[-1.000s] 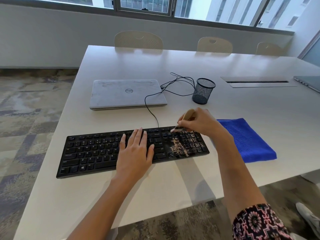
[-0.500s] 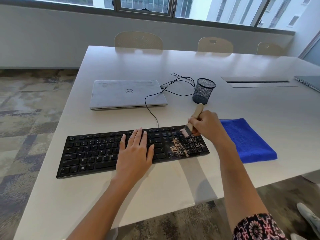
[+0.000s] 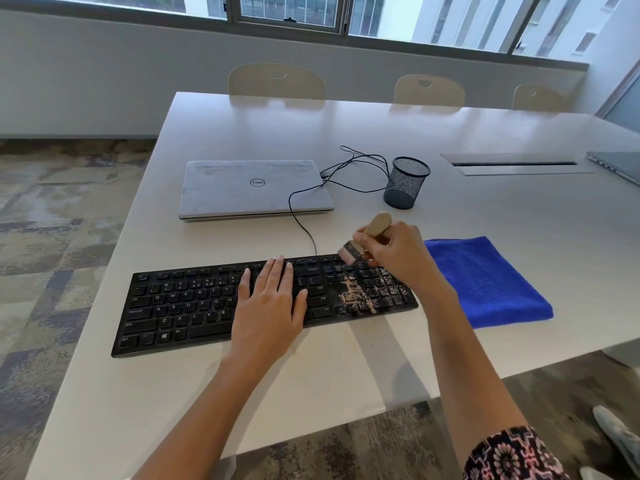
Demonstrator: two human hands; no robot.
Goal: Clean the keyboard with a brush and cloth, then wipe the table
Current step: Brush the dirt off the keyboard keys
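**Brushing the soiled end of the keyboard.** A black full-size keyboard lay along the near part of the white table, at the centre of the frame. The left hand rested flat on its middle keys, fingers straight and gripping nothing, and so steadied it. The right hand, right of centre, had its fingers curled round a small wooden-handled brush. The pale bristles sat at the top row of keys; actual contact could not be confirmed. Pale gritty debris covered the keys at the keyboard's right end. A folded blue microfibre cloth lay on the table just beside that end, with neither hand on it.

Judged from this layout, the strokes would go best short and light. They should run in one direction along the gaps between keys, toward the near or right edge, so that grit left the board instead of spreading to the clean left-hand keys. Tilted bristles would reach between the keycaps, whereas heavy pressure risked driving grit beneath them. The flat hand needed firm downward pressure to prevent sliding. Grit swept onto the table could wait for the cloth.
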